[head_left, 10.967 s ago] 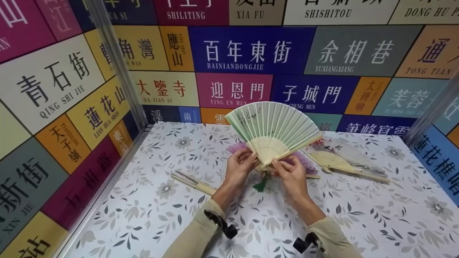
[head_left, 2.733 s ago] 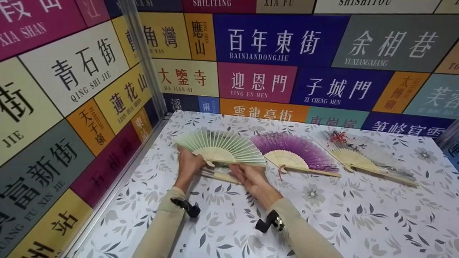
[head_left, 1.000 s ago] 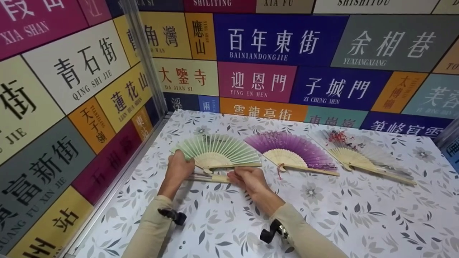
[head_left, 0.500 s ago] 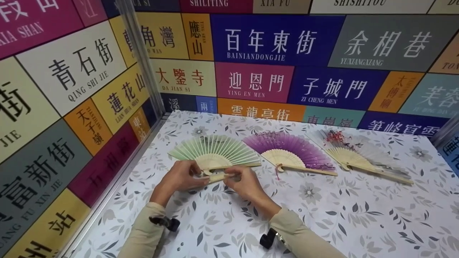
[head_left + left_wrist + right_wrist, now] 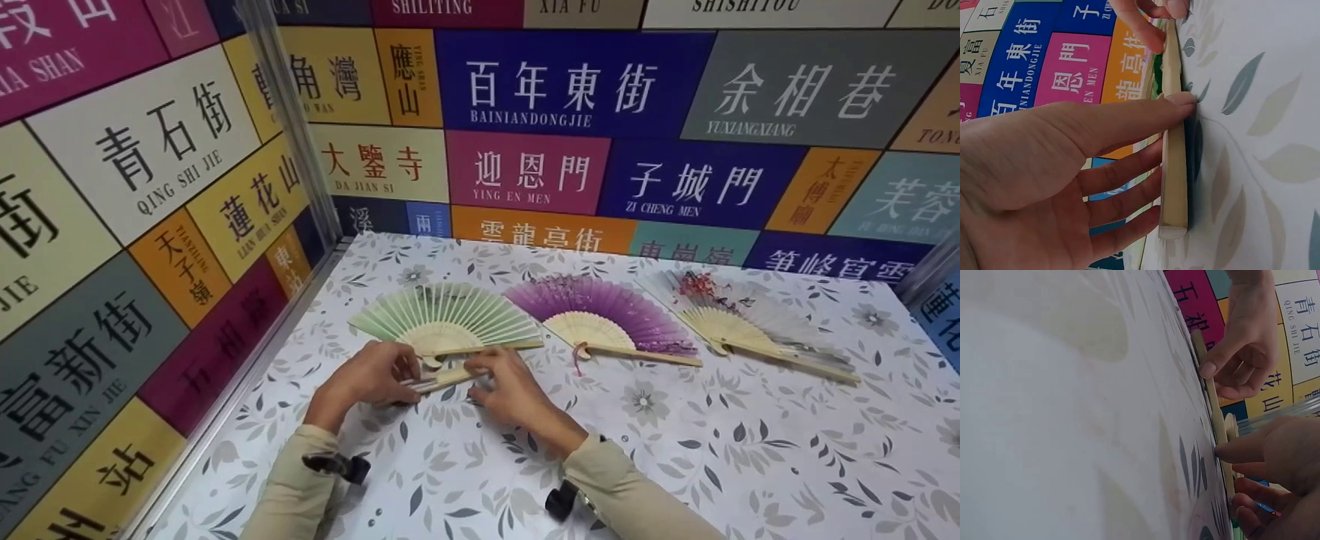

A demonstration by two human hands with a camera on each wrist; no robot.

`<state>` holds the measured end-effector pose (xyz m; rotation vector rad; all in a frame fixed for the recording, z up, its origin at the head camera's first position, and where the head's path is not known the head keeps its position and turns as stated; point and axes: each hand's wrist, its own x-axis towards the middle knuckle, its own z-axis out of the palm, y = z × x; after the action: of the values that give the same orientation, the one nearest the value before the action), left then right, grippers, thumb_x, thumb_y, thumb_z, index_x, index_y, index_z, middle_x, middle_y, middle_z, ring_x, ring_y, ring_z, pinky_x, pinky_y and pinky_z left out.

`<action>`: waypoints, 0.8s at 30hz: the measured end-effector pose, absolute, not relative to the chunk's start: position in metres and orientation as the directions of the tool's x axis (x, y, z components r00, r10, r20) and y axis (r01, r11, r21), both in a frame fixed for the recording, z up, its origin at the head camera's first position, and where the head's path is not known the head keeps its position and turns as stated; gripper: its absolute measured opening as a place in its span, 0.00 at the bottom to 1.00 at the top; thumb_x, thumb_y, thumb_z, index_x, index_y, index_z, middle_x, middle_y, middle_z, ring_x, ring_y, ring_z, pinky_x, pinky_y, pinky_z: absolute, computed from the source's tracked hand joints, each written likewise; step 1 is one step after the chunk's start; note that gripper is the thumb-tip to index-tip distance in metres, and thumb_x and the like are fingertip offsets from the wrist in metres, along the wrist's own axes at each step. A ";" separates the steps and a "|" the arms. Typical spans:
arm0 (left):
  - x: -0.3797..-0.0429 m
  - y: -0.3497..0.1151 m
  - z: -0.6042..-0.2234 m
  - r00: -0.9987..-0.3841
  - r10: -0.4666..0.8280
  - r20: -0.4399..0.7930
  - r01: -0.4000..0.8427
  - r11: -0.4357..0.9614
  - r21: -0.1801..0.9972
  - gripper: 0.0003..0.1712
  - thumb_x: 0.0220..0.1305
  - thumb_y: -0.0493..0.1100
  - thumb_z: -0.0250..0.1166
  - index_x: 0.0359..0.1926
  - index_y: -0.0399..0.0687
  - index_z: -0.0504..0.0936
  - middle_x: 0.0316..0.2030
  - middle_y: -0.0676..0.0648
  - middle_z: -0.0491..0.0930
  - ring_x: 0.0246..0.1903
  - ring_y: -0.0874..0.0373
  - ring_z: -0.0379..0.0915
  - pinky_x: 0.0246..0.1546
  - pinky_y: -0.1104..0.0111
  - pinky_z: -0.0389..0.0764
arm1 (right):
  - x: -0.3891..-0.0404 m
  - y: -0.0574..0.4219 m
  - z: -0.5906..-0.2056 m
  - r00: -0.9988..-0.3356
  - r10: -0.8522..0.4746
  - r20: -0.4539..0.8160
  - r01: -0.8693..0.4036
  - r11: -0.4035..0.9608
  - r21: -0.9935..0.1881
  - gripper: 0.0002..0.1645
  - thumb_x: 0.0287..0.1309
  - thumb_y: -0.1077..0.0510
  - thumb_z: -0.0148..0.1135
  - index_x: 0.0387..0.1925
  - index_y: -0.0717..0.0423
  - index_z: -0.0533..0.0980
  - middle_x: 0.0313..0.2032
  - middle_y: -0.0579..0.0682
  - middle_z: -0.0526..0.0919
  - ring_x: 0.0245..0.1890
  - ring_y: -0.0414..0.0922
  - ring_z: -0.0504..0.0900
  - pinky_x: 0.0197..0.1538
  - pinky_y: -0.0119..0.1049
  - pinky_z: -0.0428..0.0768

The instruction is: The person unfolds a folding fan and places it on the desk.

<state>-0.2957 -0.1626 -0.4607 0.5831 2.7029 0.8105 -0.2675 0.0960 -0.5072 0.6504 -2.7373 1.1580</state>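
Observation:
A folded hand fan of pale wood lies low at the table, just in front of the spread green fan. My left hand pinches its left part; in the left wrist view the thumb lies on one side of the folded fan and the fingers on the other. My right hand pinches the right part between thumb and fingers. In the right wrist view both hands meet the thin edge of the folded fan. A bit of green tassel shows behind it.
Right of the green fan a purple fan with a red cord lies spread, its edge close to the green one. Farther right lies a spread grey-white fan with red blossoms. Sign-covered walls stand behind and left of the patterned table.
Earlier both hands held the green fan up; it now lies spread left of the purple one, released. Both hands have moved down onto the folded fan and tilted it slightly.

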 end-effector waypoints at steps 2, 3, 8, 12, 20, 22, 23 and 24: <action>-0.296 -0.163 -0.458 -0.878 0.464 -0.121 0.312 0.746 0.588 0.17 0.47 0.44 0.82 0.37 0.52 0.85 0.36 0.50 0.85 0.38 0.58 0.81 0.42 0.63 0.84 | -0.268 0.097 -0.507 -0.904 -0.347 0.250 -0.421 0.621 -0.661 0.22 0.52 0.62 0.74 0.51 0.55 0.83 0.50 0.51 0.81 0.47 0.48 0.76 0.50 0.43 0.78; -0.296 -0.164 -0.456 -0.873 0.474 -0.114 0.322 0.736 0.595 0.17 0.48 0.44 0.81 0.38 0.52 0.85 0.37 0.50 0.85 0.39 0.57 0.81 0.43 0.62 0.85 | -0.268 0.098 -0.507 -0.904 -0.346 0.252 -0.422 0.622 -0.659 0.22 0.52 0.62 0.74 0.51 0.54 0.83 0.50 0.51 0.81 0.47 0.48 0.76 0.50 0.43 0.79; -0.298 -0.164 -0.445 -0.853 0.521 -0.037 0.387 0.678 0.625 0.16 0.50 0.43 0.79 0.40 0.50 0.85 0.37 0.49 0.86 0.38 0.57 0.82 0.43 0.63 0.85 | -0.270 0.102 -0.507 -0.907 -0.318 0.275 -0.418 0.613 -0.670 0.22 0.52 0.60 0.75 0.51 0.53 0.84 0.49 0.50 0.80 0.45 0.46 0.75 0.47 0.39 0.79; -0.302 -0.160 -0.436 -0.842 0.538 0.045 0.433 0.622 0.653 0.16 0.51 0.44 0.80 0.40 0.48 0.85 0.36 0.51 0.86 0.37 0.59 0.82 0.42 0.64 0.86 | -0.273 0.106 -0.505 -0.904 -0.288 0.316 -0.427 0.600 -0.677 0.17 0.53 0.59 0.75 0.46 0.52 0.85 0.46 0.49 0.82 0.42 0.44 0.77 0.45 0.36 0.78; -0.311 -0.146 -0.419 -0.874 0.448 0.189 0.429 0.529 0.732 0.20 0.49 0.51 0.82 0.42 0.56 0.84 0.38 0.57 0.87 0.37 0.61 0.84 0.40 0.62 0.86 | -0.275 0.116 -0.504 -0.916 -0.255 0.310 -0.399 0.509 -0.762 0.17 0.58 0.57 0.73 0.50 0.50 0.83 0.40 0.44 0.88 0.33 0.41 0.84 0.34 0.30 0.84; -0.313 -0.140 -0.415 -0.884 0.416 0.213 0.419 0.502 0.757 0.22 0.49 0.53 0.81 0.44 0.57 0.83 0.39 0.58 0.86 0.34 0.59 0.83 0.33 0.62 0.85 | -0.274 0.120 -0.504 -0.914 -0.248 0.322 -0.406 0.497 -0.767 0.17 0.58 0.56 0.73 0.50 0.47 0.83 0.39 0.41 0.88 0.35 0.40 0.84 0.36 0.31 0.85; -0.315 -0.136 -0.414 -0.887 0.404 0.224 0.416 0.486 0.769 0.23 0.49 0.54 0.81 0.44 0.58 0.83 0.39 0.58 0.85 0.33 0.58 0.83 0.31 0.62 0.85 | -0.274 0.121 -0.503 -0.911 -0.242 0.334 -0.412 0.492 -0.767 0.17 0.58 0.56 0.73 0.50 0.45 0.83 0.38 0.40 0.88 0.36 0.39 0.84 0.36 0.31 0.85; -0.316 -0.133 -0.413 -0.887 0.395 0.239 0.417 0.464 0.782 0.23 0.49 0.54 0.81 0.45 0.58 0.82 0.39 0.57 0.85 0.32 0.57 0.83 0.30 0.61 0.85 | -0.274 0.123 -0.503 -0.908 -0.235 0.346 -0.418 0.490 -0.765 0.16 0.59 0.55 0.73 0.49 0.42 0.84 0.37 0.39 0.87 0.36 0.39 0.84 0.36 0.31 0.85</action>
<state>-0.3160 -0.1326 -0.4129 0.7506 2.7084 1.4569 -0.2741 0.1231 -0.5033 0.5631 -2.5383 1.3841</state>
